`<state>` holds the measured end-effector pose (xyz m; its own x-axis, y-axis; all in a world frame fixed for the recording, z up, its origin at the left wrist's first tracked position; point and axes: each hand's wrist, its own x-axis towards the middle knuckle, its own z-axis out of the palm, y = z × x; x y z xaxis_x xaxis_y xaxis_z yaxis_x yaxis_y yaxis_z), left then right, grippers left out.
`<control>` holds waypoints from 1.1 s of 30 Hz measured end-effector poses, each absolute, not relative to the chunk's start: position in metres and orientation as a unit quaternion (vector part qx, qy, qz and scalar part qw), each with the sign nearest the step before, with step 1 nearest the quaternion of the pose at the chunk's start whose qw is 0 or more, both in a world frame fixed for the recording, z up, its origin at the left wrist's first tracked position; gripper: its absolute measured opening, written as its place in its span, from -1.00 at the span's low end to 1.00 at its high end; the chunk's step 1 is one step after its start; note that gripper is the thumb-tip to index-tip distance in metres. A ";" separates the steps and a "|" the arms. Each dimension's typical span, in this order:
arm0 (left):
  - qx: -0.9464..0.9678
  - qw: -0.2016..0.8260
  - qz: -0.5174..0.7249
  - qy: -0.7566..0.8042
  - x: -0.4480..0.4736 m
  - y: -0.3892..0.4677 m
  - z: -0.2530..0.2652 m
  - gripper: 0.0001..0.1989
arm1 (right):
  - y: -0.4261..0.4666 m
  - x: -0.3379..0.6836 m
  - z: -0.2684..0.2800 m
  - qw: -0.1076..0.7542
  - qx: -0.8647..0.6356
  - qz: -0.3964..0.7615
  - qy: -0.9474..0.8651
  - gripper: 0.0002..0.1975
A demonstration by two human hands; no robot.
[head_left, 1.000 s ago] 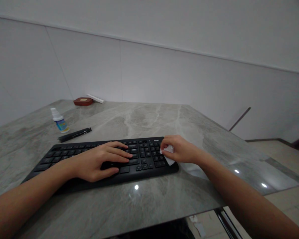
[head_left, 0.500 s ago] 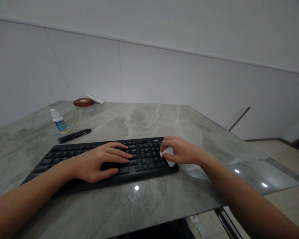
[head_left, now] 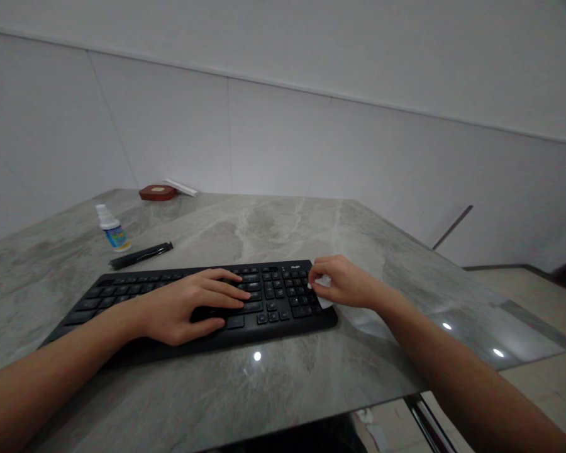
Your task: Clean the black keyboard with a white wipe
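Note:
A black keyboard (head_left: pixel 264 324) lies at a slant on the grey marbled table. My left hand (head_left: pixel 193 305) rests flat across its middle keys, fingers spread and holding nothing. At the keyboard's right end, my right hand (head_left: pixel 342 283) pinches a crumpled white tissue (head_left: pixel 324 301) over the edge of the number pad. Part of the tissue is hidden inside the curled fingers, and its lower end hangs by the keyboard's right edge.
Behind the keyboard lies a black brush-like tool (head_left: pixel 141 255), with a white spray bottle (head_left: pixel 113 229) upright beside it. A reddish-brown case (head_left: pixel 157 192) and a white strip (head_left: pixel 180 187) sit near the wall. The table's (head_left: pixel 283 220) front edge is close below my arms.
My right hand has shifted slightly right and up with the tissue, toward the keyboard's right edge. My left hand has stayed in place.

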<state>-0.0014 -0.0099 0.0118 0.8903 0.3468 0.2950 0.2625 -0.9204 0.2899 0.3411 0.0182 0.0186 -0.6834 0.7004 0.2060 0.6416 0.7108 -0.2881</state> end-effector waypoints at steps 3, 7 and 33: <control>0.964 0.124 0.176 0.153 -0.001 -0.010 0.012 -0.53 | 0.017 0.338 0.017 0.166 -0.341 0.112 -0.919 -0.90; 0.962 0.130 0.178 0.159 -0.002 -0.010 0.012 -0.52 | 0.017 0.337 0.017 0.165 -0.350 0.099 -0.917 -0.88; 0.964 0.125 0.170 0.163 -0.003 -0.010 0.011 -0.54 | 0.019 0.345 0.021 0.160 -0.348 0.104 -0.918 -0.88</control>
